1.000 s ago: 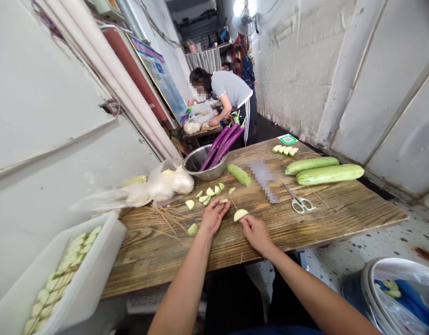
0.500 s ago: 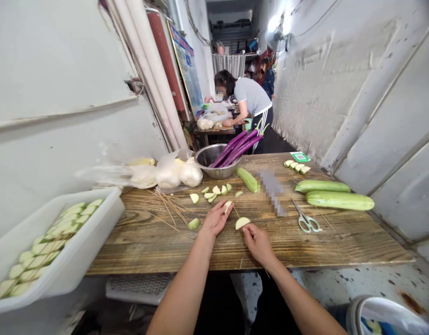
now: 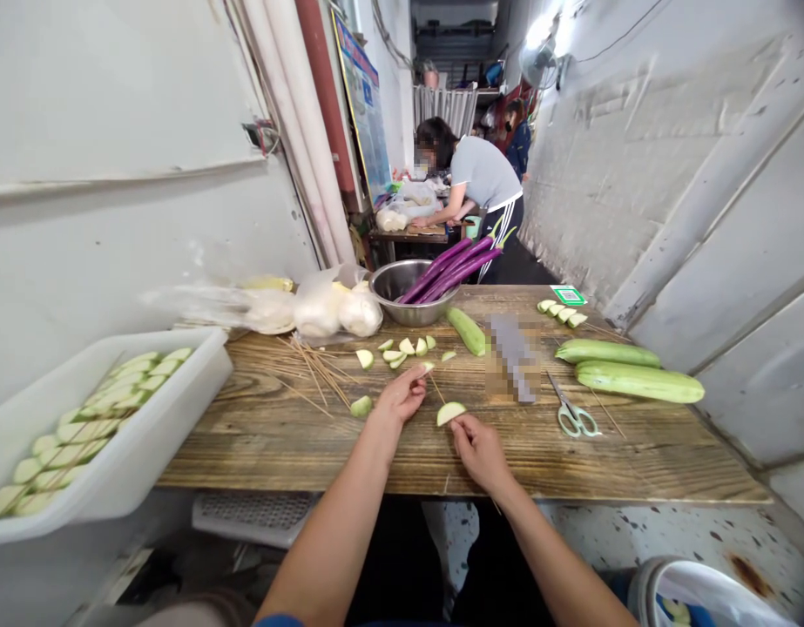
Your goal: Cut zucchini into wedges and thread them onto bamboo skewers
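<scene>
My right hand [image 3: 481, 448] is closed round a thin wooden skewer [image 3: 435, 388]. A half-round zucchini slice [image 3: 450, 413] is threaded on that skewer, right by my fingers. My left hand [image 3: 402, 396] pinches another zucchini piece [image 3: 429, 367] close to the skewer's bare tip; whether the tip touches it I cannot tell. Beyond my left hand lie several cut zucchini pieces [image 3: 407, 347], and one more chunk [image 3: 361, 406] rests to its left. A short length of zucchini [image 3: 467, 332] lies behind them, left of a blurred-out patch.
Loose skewers [image 3: 316, 374] spread on the wooden table [image 3: 277, 453]. Left stands a white bin [image 3: 209, 353] of skewered slices. Scissors [image 3: 575, 414] and two whole zucchini [image 3: 640, 380] lie right. A steel bowl [image 3: 411, 311] holds purple eggplants. Behind, a person [image 3: 483, 170] bends over another table.
My left hand has turned and brought its zucchini piece up near the skewer tip. My right hand keeps its hold on the skewer. The camera view has swung and levelled.
</scene>
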A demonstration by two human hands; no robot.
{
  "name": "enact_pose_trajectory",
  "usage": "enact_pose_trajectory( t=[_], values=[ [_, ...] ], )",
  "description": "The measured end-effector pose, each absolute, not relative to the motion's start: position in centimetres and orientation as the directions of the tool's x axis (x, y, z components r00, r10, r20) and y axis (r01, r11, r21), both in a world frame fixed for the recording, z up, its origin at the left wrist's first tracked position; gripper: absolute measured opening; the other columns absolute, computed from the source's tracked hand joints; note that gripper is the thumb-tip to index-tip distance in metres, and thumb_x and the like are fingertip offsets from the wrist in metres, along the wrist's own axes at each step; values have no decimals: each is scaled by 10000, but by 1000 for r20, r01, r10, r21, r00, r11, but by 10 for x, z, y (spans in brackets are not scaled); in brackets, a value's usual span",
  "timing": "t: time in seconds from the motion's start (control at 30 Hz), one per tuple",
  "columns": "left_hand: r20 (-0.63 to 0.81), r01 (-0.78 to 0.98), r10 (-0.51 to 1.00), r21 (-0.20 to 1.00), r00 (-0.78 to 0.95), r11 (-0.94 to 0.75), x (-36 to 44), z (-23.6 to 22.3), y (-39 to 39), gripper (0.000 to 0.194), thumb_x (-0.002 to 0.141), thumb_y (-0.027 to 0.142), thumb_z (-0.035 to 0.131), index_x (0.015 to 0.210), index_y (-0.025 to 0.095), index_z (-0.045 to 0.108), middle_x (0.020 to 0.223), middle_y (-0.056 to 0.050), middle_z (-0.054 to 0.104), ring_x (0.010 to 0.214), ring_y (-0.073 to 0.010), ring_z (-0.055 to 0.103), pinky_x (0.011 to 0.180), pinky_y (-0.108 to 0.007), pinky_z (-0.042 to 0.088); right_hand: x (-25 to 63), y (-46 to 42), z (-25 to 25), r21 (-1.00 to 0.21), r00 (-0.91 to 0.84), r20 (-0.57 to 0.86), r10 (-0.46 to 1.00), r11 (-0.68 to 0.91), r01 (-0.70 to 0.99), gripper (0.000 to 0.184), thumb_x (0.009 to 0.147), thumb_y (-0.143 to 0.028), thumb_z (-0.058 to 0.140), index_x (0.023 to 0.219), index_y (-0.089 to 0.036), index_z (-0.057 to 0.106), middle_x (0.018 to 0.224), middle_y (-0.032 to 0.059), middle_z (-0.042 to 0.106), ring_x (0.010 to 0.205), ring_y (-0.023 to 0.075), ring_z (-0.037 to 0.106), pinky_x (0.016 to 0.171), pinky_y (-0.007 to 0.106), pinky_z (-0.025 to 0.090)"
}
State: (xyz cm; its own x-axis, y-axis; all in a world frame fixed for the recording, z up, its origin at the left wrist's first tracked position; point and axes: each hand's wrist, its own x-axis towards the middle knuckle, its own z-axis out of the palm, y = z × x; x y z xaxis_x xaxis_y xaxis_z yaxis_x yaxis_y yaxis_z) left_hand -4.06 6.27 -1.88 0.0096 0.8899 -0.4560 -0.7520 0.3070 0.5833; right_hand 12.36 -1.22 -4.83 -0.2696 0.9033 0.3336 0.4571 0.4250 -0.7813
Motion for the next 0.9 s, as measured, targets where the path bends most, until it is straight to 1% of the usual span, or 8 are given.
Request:
enact_pose_trajectory(
  t=[0.03, 0.1, 0.13, 0.2, 0.27, 0.33, 0.6, 0.9],
  values=[
    [-469, -757, 883, 572, 13, 315, -41, -19, 64, 103, 785, 25, 520, 718, 97, 553, 673, -50, 604, 403, -8, 443, 309, -74, 289, 124, -12, -48, -780, -270, 336, 902, 427, 458, 243, 876, -273, 391, 786, -162, 588, 558, -13, 501, 500, 119, 444, 488, 206, 303],
    [-498, -764, 867, 554, 14, 331, -41, -18, 64, 54, 800, 89, 537, 751, 105, 553, 700, -62, 613, 455, -36, 507, 365, -97, 380, 123, -12, -48, -778, -271, 342, 900, 433, 455, 242, 875, -269, 391, 764, -163, 578, 556, -13, 499, 502, 118, 445, 489, 205, 302],
    [-514, -765, 858, 547, 14, 340, -41, -18, 65, 30, 801, 120, 549, 773, 110, 554, 729, -73, 622, 514, -65, 558, 427, -135, 450, 123, -12, -48, -778, -273, 345, 898, 436, 452, 241, 874, -268, 391, 754, -164, 573, 557, -12, 500, 504, 118, 447, 491, 205, 303],
    [-544, -763, 839, 537, 11, 359, -42, -18, 65, 45, 798, 161, 564, 808, 119, 552, 799, -95, 637, 664, -136, 630, 591, -271, 542, 123, -12, -48, -777, -275, 349, 896, 441, 449, 240, 875, -265, 389, 740, -166, 562, 563, -9, 508, 510, 119, 454, 496, 205, 307],
    [-568, -757, 823, 538, -1, 371, -41, -17, 65, 47, 797, 165, 565, 813, 126, 545, 852, -112, 640, 772, -184, 646, 710, -398, 537, 123, -12, -47, -775, -282, 343, 896, 440, 454, 240, 876, -264, 386, 741, -168, 559, 571, -5, 520, 518, 121, 465, 498, 204, 309],
    [-577, -752, 817, 547, -21, 367, -40, -17, 65, 36, 791, 150, 567, 807, 126, 544, 873, -121, 639, 812, -199, 647, 761, -447, 514, 123, -12, -47, -770, -286, 334, 898, 434, 468, 244, 879, -264, 380, 750, -171, 565, 577, -2, 530, 525, 123, 475, 503, 203, 314],
    [-576, -755, 816, 555, -45, 350, -34, -13, 64, 23, 781, 128, 572, 785, 122, 551, 846, -113, 635, 857, -216, 641, 793, -455, 502, 123, -10, -49, -745, -295, 326, 898, 437, 504, 260, 880, -256, 368, 767, -173, 587, 595, 8, 559, 537, 129, 498, 534, 211, 333],
    [-574, -770, 818, 537, -35, 344, -33, -11, 63, 33, 791, 110, 553, 763, 113, 535, 794, -106, 637, 814, -210, 650, 779, -443, 511, 123, -10, -48, -732, -292, 330, 898, 438, 522, 271, 873, -253, 365, 743, -169, 587, 571, 7, 551, 521, 129, 491, 526, 207, 333]
  ],
)
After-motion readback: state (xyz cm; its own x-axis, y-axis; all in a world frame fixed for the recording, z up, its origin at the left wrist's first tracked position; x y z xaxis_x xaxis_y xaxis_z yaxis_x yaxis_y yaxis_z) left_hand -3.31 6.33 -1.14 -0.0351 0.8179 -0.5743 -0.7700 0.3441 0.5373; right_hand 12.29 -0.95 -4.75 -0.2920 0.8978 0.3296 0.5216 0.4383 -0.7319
